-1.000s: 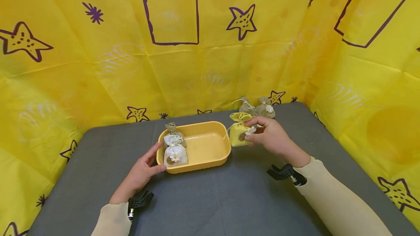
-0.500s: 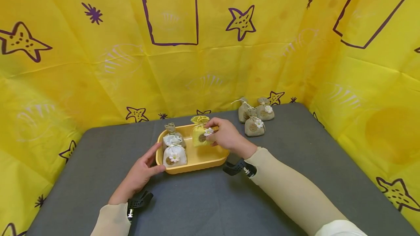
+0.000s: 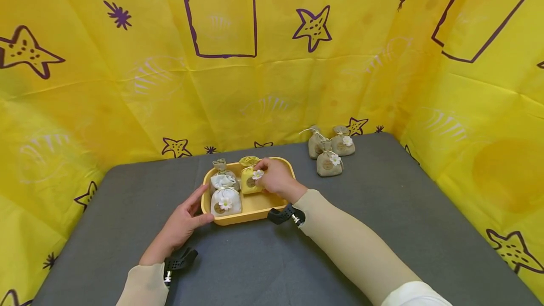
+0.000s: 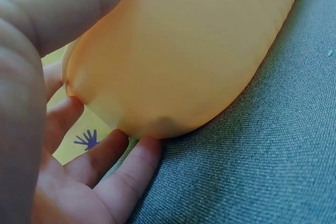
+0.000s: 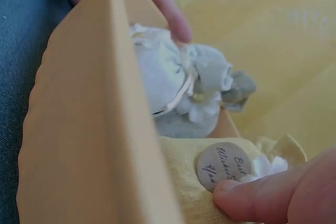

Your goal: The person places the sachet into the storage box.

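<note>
My right hand (image 3: 278,178) pinches a yellow cloth drawstring bag (image 3: 250,184) with a white flower and a round tag, inside a yellow-orange plastic tray (image 3: 248,215). In the right wrist view the thumb (image 5: 257,200) presses by the bag's printed tag (image 5: 223,166). My left hand (image 3: 180,221) grips the tray's left end, thumb at the front corner and fingers farther back. In the left wrist view several fingertips touch the tray's outer wall (image 4: 173,61). A white bag (image 3: 226,202) stands in the tray's left part, with a grey-beige bag (image 3: 219,165) behind it.
Several similar beige bags, including the nearest one (image 3: 329,164), stand together at the back right of the grey table (image 3: 263,263). A yellow printed curtain (image 3: 272,79) rises behind the table and along its sides.
My right hand has carried the yellow bag leftward from beside the tray into it, next to the white and grey-beige bags, and lowered it. My left hand has stayed at the tray's left end.
</note>
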`<state>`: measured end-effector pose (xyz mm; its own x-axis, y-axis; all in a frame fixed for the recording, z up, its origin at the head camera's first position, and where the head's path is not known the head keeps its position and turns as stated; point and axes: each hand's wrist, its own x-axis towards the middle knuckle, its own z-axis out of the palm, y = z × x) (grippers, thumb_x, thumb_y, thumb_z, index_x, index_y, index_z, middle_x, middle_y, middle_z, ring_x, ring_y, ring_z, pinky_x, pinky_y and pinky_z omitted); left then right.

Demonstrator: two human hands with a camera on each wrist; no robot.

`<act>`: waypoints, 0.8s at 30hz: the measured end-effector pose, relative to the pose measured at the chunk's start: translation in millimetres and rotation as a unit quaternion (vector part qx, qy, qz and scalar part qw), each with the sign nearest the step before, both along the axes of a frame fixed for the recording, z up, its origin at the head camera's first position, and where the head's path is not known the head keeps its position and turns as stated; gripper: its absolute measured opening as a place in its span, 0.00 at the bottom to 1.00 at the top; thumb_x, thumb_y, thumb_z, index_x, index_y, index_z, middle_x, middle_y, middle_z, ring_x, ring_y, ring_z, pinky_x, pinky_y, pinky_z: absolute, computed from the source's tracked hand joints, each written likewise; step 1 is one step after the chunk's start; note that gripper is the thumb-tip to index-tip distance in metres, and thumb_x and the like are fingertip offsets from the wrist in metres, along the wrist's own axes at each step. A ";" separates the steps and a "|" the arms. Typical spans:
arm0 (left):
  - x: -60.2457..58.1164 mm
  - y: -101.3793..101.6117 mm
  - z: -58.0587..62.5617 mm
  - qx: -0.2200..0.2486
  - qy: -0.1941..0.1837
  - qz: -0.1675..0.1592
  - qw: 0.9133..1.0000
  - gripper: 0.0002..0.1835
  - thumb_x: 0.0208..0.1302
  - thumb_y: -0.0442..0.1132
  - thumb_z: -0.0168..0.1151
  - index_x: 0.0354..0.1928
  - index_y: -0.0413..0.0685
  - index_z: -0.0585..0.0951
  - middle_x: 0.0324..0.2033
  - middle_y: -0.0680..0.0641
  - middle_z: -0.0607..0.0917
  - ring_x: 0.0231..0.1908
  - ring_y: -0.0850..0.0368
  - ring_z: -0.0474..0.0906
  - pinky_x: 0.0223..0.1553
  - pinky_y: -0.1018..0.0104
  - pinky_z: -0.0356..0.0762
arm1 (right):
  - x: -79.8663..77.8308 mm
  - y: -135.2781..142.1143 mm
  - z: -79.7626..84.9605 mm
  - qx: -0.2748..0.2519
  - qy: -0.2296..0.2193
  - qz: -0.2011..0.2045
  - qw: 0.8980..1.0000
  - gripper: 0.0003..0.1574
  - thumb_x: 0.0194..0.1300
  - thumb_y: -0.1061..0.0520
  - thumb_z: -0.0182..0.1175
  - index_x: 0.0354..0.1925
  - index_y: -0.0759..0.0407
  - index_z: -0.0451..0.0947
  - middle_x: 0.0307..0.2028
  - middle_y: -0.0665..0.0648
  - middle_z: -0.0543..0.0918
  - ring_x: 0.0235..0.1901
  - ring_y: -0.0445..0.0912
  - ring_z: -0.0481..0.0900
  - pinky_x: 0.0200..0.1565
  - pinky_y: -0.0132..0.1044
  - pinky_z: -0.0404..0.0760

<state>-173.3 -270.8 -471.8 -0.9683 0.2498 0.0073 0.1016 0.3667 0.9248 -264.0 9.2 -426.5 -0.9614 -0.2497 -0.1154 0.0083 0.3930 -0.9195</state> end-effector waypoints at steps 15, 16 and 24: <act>-1.7 -0.9 -1.4 -0.005 0.001 -0.005 1.000 0.46 0.66 0.42 0.68 0.79 0.56 0.53 0.77 0.43 0.50 0.74 0.38 0.47 0.67 0.44 0.51 | -1.4 -5.4 -0.7 0.047 0.027 0.014 0.998 0.21 0.56 0.72 0.65 0.46 0.56 0.81 0.45 0.55 0.80 0.43 0.49 0.75 0.35 0.33 0.76; -1.6 -0.9 -1.1 -0.006 0.001 -0.004 1.000 0.46 0.66 0.43 0.68 0.79 0.56 0.53 0.77 0.43 0.50 0.74 0.38 0.48 0.67 0.45 0.51 | -0.8 -5.0 -0.1 0.048 0.022 0.015 0.998 0.22 0.56 0.73 0.64 0.47 0.56 0.81 0.46 0.55 0.80 0.42 0.50 0.75 0.33 0.33 0.75; -1.4 -0.7 -1.0 -0.009 0.002 -0.003 1.000 0.46 0.66 0.43 0.68 0.79 0.56 0.53 0.77 0.42 0.50 0.73 0.39 0.49 0.66 0.47 0.52 | 2.2 -8.5 -0.8 -0.009 -0.029 -0.005 1.000 0.30 0.51 0.77 0.62 0.51 0.56 0.80 0.45 0.59 0.77 0.37 0.51 0.75 0.23 0.32 0.74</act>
